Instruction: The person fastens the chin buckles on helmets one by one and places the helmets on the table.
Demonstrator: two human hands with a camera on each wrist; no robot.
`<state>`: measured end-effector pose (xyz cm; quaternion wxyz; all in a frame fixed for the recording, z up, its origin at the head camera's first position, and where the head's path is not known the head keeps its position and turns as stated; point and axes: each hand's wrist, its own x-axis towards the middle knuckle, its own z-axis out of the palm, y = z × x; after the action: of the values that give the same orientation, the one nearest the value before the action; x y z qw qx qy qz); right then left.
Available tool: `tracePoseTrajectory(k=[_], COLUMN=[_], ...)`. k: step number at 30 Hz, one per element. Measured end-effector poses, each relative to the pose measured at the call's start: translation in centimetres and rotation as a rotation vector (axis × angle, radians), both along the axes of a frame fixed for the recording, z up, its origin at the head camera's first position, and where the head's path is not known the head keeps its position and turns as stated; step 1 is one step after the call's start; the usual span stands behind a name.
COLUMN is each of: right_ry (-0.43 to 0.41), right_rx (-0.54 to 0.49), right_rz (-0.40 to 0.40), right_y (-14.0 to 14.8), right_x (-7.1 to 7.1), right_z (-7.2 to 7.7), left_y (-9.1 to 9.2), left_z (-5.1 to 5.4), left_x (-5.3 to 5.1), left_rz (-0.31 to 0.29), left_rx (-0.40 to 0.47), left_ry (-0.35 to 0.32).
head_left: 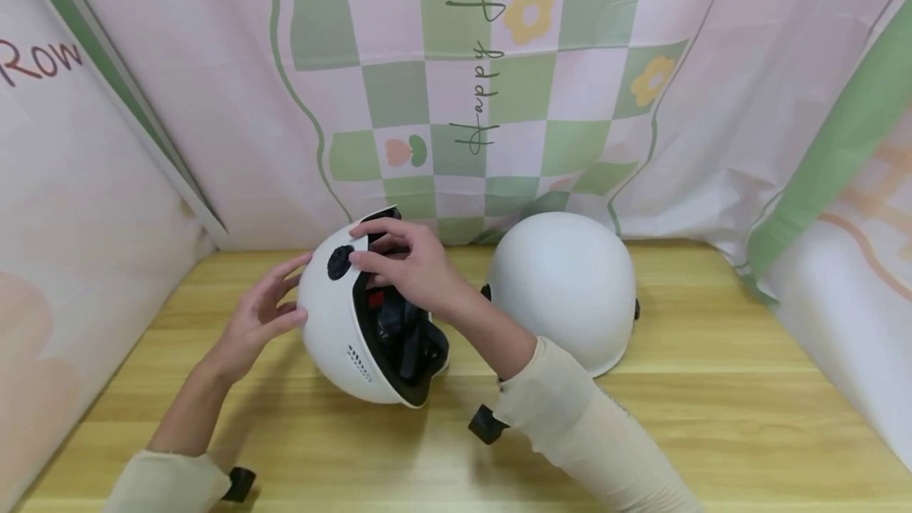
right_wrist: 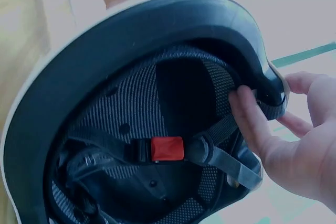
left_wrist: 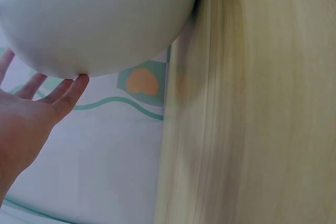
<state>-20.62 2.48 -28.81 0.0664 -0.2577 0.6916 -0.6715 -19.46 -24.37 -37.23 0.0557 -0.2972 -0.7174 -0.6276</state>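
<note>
A white helmet (head_left: pixel 324 331) lies tipped on its side on the left of the table, its black-lined opening turned right. My right hand (head_left: pixel 420 267) grips its rim beside a round black side piece (head_left: pixel 340 262). In the right wrist view, some fingers (right_wrist: pixel 249 116) reach inside the rim while others stay outside. My left hand (head_left: pixel 249 327) touches the outer shell with spread fingertips, also seen under the shell (left_wrist: pixel 100 24) in the left wrist view. Inside the helmet are a dark strap (right_wrist: pixel 233 166) and a red buckle (right_wrist: pixel 167 148).
A second white helmet (head_left: pixel 563 283) rests dome up on the wooden table (head_left: pixel 712 386), just right of the held one. Behind the table hangs a checkered curtain (head_left: pixel 456 85). White fabric sides (head_left: pixel 93 180) flank it.
</note>
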Motion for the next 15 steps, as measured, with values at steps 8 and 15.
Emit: tracePoseTrajectory(k=[8,15], right_ry=[-0.167,-0.216], right_rx=[-0.119,-0.242], right_rz=[-0.056,-0.122], right_y=[0.17,0.98], right_x=[-0.16,-0.52], right_z=[0.24,0.14], left_y=[0.19,0.29], left_z=[0.13,0.59], left_x=[0.02,0.08], left_rz=[0.02,0.063], left_rx=[-0.015,-0.005], left_ry=[0.0,0.006])
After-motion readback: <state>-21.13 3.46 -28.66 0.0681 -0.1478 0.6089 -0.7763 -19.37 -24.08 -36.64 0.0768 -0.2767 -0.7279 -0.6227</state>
